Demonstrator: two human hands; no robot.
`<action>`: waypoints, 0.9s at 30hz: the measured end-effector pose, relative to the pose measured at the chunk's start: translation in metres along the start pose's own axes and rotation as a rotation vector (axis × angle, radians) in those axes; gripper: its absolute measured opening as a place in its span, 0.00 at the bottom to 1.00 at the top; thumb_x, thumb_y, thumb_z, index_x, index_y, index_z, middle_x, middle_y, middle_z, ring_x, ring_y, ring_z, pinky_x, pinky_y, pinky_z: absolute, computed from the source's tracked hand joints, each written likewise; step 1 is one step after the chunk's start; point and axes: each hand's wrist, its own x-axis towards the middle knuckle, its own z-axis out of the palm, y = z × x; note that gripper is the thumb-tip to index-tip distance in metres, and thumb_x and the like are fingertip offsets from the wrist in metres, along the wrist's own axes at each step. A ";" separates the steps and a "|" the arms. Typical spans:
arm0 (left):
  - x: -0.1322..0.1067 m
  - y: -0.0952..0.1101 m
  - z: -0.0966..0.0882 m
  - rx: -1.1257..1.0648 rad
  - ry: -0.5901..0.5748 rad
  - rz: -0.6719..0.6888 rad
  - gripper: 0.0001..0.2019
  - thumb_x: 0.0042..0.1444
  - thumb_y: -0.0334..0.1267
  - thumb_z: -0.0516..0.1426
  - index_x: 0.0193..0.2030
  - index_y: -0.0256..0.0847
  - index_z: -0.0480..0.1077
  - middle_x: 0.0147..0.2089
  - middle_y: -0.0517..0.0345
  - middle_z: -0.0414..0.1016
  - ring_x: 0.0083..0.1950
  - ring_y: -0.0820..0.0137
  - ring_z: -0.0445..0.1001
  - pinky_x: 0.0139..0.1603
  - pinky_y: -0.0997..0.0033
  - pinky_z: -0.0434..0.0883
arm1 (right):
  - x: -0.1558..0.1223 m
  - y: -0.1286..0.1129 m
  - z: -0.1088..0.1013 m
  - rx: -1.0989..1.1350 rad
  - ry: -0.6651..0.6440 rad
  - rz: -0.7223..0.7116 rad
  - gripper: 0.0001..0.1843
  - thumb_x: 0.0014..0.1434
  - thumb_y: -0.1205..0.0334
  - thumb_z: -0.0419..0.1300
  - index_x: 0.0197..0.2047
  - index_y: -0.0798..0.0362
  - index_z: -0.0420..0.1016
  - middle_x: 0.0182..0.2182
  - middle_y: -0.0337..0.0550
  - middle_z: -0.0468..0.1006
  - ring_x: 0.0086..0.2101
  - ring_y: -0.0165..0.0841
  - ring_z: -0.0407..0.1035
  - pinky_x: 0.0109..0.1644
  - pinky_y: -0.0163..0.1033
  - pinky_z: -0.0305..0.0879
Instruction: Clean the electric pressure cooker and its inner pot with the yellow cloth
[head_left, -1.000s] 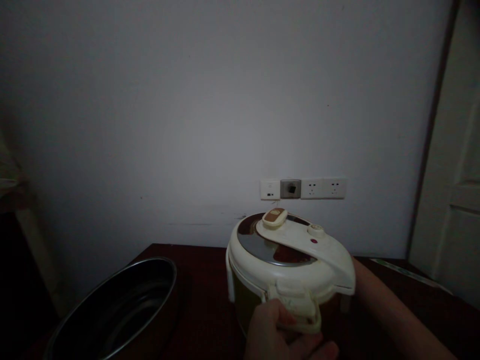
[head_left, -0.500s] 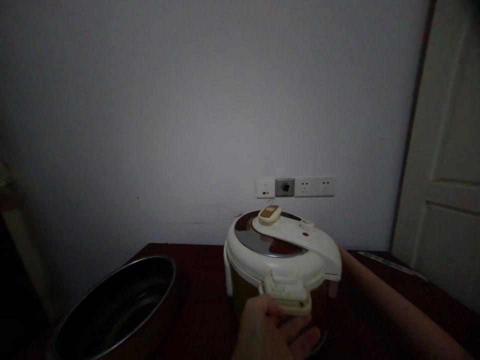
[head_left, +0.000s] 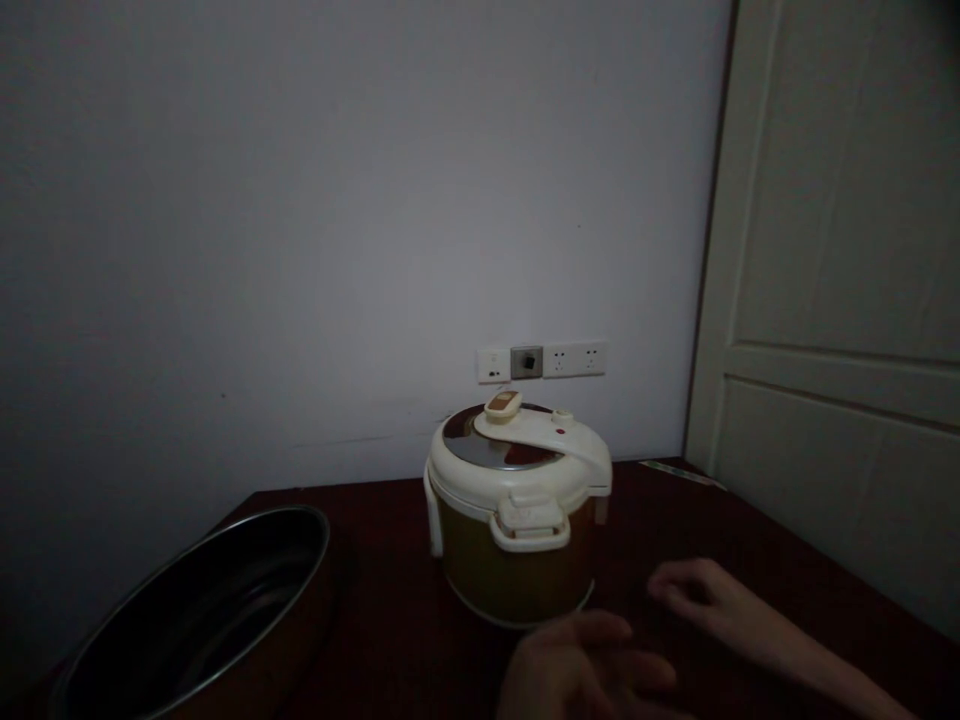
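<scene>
At the far left, a round dark pot (head_left: 225,590) with a shiny metal rim stands on the dark red table (head_left: 390,570), cut off by the bottom edge of the view. Behind runs a pale wall (head_left: 375,200) with a few faint scuffs low down. Right of the pot and well apart from it, the cooker (head_left: 517,575) stands upright near the middle of the table, its white lid (head_left: 469,480) on, with a brown-topped knob (head_left: 502,403) and a small red dot. A white side handle (head_left: 531,540) juts toward the viewer. Above and behind it, a row of sockets (head_left: 559,360) is set in the wall, one plate grey. The left hand (head_left: 577,665) is in front of the cooker's base, fingers loosely parted, with hold of nothing; whether it touches the table I cannot tell. Farther right, the right hand (head_left: 697,595) is apart from the cooker, fingers loosely bent, nothing visible in its grasp. Beyond it, a patterned strip (head_left: 682,472) lies along the table's back corner, beside a pale panelled door (head_left: 840,300).
</scene>
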 end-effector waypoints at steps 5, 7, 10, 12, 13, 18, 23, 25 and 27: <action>-0.035 0.066 0.026 0.063 0.175 0.578 0.07 0.37 0.27 0.53 0.28 0.38 0.63 0.24 0.63 0.65 0.23 0.75 0.68 0.21 0.78 0.61 | -0.045 -0.058 0.050 -0.138 -0.205 -0.210 0.25 0.54 0.52 0.57 0.55 0.45 0.70 0.56 0.48 0.67 0.56 0.43 0.60 0.59 0.46 0.57; -0.036 0.089 0.022 0.113 0.203 0.875 0.06 0.39 0.27 0.53 0.27 0.38 0.64 0.23 0.64 0.65 0.22 0.77 0.67 0.20 0.79 0.61 | -0.050 -0.063 0.067 -0.172 -0.342 -0.193 0.39 0.48 0.50 0.63 0.63 0.43 0.59 0.65 0.46 0.53 0.63 0.47 0.44 0.65 0.51 0.45; -0.025 0.112 0.001 0.238 0.299 1.217 0.03 0.40 0.28 0.53 0.25 0.38 0.65 0.21 0.63 0.66 0.23 0.75 0.68 0.20 0.77 0.63 | -0.050 -0.058 0.086 -0.185 -0.429 -0.166 0.45 0.46 0.47 0.64 0.65 0.41 0.52 0.67 0.44 0.42 0.65 0.48 0.34 0.66 0.56 0.35; -0.015 0.121 -0.019 0.370 0.404 1.389 0.02 0.42 0.29 0.52 0.23 0.38 0.65 0.21 0.63 0.66 0.24 0.74 0.69 0.21 0.77 0.64 | -0.049 -0.053 0.095 -0.195 -0.419 -0.173 0.42 0.48 0.47 0.62 0.65 0.40 0.53 0.67 0.43 0.42 0.65 0.48 0.34 0.66 0.57 0.32; -0.010 0.124 -0.029 0.454 0.461 1.464 0.03 0.43 0.30 0.51 0.24 0.38 0.66 0.22 0.63 0.67 0.25 0.74 0.70 0.22 0.77 0.66 | -0.050 -0.051 0.098 -0.211 -0.394 -0.188 0.40 0.50 0.48 0.62 0.64 0.39 0.55 0.67 0.43 0.43 0.65 0.48 0.34 0.65 0.58 0.30; 0.013 0.136 -0.070 0.985 0.672 1.663 0.09 0.46 0.28 0.48 0.27 0.38 0.69 0.30 0.59 0.69 0.33 0.72 0.70 0.32 0.73 0.71 | -0.063 -0.051 0.109 -0.267 -0.349 -0.325 0.35 0.56 0.51 0.57 0.65 0.49 0.55 0.66 0.49 0.44 0.65 0.47 0.35 0.66 0.56 0.33; 0.039 0.138 -0.098 1.421 0.606 1.718 0.13 0.51 0.26 0.48 0.37 0.37 0.72 0.41 0.52 0.73 0.46 0.66 0.71 0.50 0.62 0.70 | -0.069 -0.052 0.123 -0.302 -0.343 -0.304 0.38 0.54 0.53 0.59 0.65 0.51 0.54 0.65 0.52 0.49 0.63 0.50 0.42 0.64 0.57 0.43; 0.046 0.136 -0.108 1.463 0.549 1.711 0.15 0.53 0.27 0.47 0.42 0.37 0.72 0.46 0.49 0.73 0.51 0.65 0.71 0.55 0.59 0.67 | -0.069 -0.050 0.128 -0.328 -0.234 -0.313 0.30 0.55 0.59 0.58 0.61 0.50 0.62 0.63 0.49 0.57 0.61 0.47 0.50 0.63 0.54 0.48; 0.050 0.133 -0.115 1.486 0.513 1.705 0.18 0.53 0.26 0.46 0.46 0.37 0.71 0.51 0.49 0.72 0.54 0.64 0.69 0.58 0.58 0.65 | -0.068 -0.047 0.131 -0.352 -0.137 -0.338 0.24 0.55 0.65 0.55 0.56 0.52 0.68 0.58 0.49 0.66 0.58 0.44 0.57 0.61 0.52 0.53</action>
